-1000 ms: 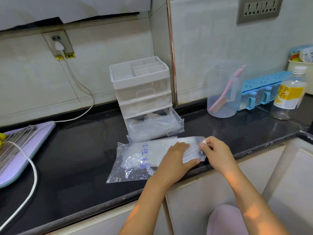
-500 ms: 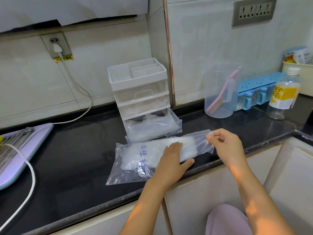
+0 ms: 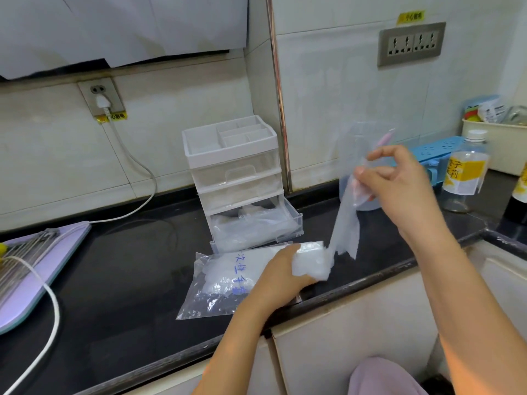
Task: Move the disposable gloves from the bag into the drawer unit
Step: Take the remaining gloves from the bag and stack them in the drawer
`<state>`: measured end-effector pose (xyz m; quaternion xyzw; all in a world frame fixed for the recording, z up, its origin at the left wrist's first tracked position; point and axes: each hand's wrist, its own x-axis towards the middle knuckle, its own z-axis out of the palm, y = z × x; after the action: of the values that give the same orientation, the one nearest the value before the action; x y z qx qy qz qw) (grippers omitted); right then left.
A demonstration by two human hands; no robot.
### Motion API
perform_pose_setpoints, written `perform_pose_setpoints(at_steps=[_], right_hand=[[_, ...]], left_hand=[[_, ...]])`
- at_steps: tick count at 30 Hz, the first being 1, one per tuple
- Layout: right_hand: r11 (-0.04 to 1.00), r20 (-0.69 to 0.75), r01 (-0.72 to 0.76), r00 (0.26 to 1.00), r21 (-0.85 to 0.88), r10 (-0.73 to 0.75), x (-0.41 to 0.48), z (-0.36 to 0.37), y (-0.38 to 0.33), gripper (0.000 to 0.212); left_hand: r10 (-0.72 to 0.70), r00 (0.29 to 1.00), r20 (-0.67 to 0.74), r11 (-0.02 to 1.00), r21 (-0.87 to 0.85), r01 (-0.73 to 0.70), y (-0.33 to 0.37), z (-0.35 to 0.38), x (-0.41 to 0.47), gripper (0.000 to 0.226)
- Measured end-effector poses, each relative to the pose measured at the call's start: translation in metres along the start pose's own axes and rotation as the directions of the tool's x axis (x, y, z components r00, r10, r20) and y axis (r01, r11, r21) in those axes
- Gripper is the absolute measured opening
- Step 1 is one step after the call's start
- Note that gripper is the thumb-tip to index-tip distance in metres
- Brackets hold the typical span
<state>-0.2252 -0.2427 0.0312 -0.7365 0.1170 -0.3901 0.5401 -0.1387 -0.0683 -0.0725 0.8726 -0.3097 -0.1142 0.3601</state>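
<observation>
Bag (image 3: 219, 283) lies flat, lower centre, at the counter's (image 3: 128, 280) front edge. It bears blue handwritten characters, partly covered by the left hand (image 3: 273, 277) resting on it; fingertips hidden, cannot tell their lie. Right hand (image 3: 399, 186), centre right, pinches one glove (image 3: 345, 223) between thumb and finger, its tail touching the bag's mouth. Drawer unit (image 3: 233, 166) stands just behind, bottom drawer (image 3: 256, 226) pulled out. Open counter lies left of the bag.

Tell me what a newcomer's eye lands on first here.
The right hand, raised at centre right, pinches a thin clear glove that hangs down to the mouth of the bag. The left hand holds that bag on the black counter near its front edge. Just behind stands the white drawer unit, its bottom drawer open with crumpled clear plastic inside.
</observation>
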Motion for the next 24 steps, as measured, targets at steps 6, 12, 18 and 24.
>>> perform_pose_setpoints(at_steps=[6,12,18,24], right_hand=[[0.988,0.264,0.131,0.959,-0.076,-0.107,0.005,0.029,-0.018,0.024],[0.993,0.551,0.093,0.834,-0.068,-0.041,0.005,0.041,-0.024,0.045],[0.977,0.544,0.179,0.834,-0.114,-0.089,0.004,0.052,-0.023,0.038],[0.97,0.623,0.17,0.782,-0.173,-0.026,0.024,0.054,-0.018,0.059]], left_hand=[[0.119,0.963,-0.243,0.912,-0.357,-0.202,0.038,-0.037,-0.017,0.041],[0.119,0.919,-0.376,0.911,-0.326,-0.252,0.052,-0.05,-0.033,0.051],[0.066,0.825,-0.561,0.966,-0.171,-0.193,0.039,-0.06,-0.017,0.023],[-0.05,0.886,-0.462,0.971,-0.232,-0.066,0.022,-0.095,-0.008,0.023]])
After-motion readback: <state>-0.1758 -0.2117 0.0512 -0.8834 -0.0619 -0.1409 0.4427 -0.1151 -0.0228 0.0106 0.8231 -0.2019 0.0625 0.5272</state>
